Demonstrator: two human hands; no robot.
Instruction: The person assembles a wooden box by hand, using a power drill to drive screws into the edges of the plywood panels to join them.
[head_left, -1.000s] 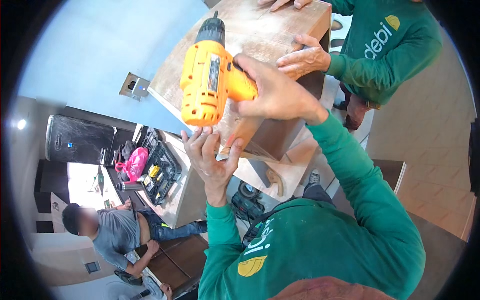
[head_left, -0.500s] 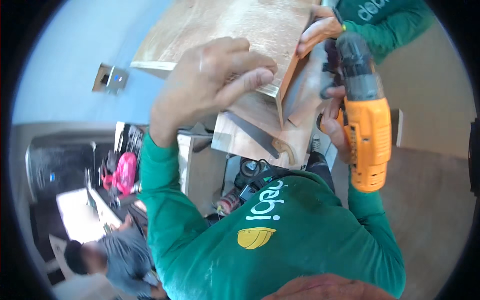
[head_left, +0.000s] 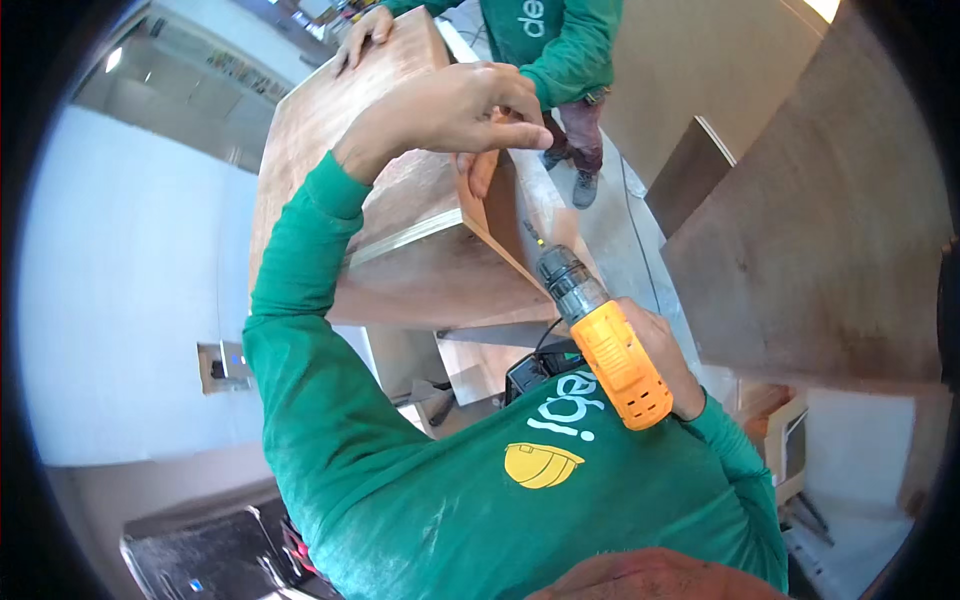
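My right hand grips the handle of an orange and black cordless drill. A bit in its chuck points up and left, close to the edge of a plywood box. Above the box's near corner, my left hand has curled fingers and its thumb stretched beside them; whatever they may pinch is too small to make out. A co-worker's hand rests on the box's far end. Another hand of the co-worker holds a thin wooden panel along the box's right side.
The co-worker in a green shirt stands beyond the box. Large brown boards lean at the right, with a cable on the floor before them. A wall socket box is at the left. Below the box lies a light wooden board.
My view has swung, showing more of the box and the co-worker. The drill has come lower and closer to my chest, its bit now tilted toward the box. My left hand stays curled over the box.
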